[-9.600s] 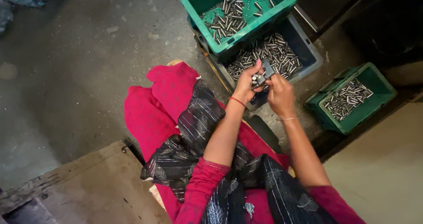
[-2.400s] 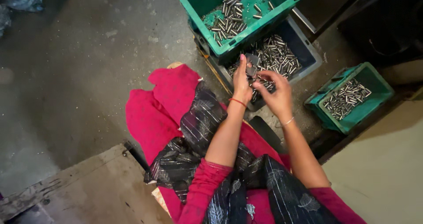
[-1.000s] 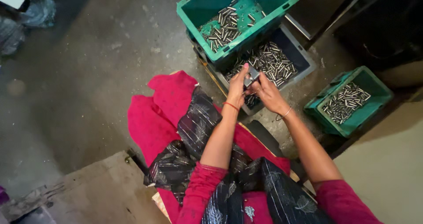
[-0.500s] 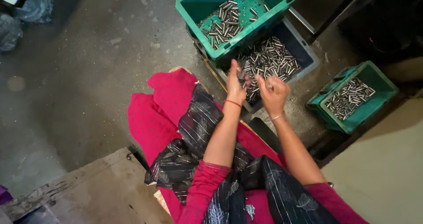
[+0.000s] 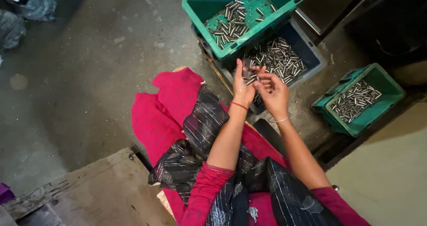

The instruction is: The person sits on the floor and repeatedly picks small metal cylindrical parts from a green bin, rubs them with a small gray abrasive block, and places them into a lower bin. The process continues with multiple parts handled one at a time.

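Cupping metal pins [image 5: 249,74], left hand [image 5: 242,88] upright

One head cam only, worn by the person; scene is viewed steeply downward from above, fairly close. Lap, forearms and floor bins are framed; no 2nd view shared.

Workshop floor, crates [image 5: 249,43] of metal pins [image 5: 231,23]

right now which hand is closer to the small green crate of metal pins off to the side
Right. The right hand sits between the left hand and the small green crate, well short of it; the left hand is farther off, beside the blue crate.
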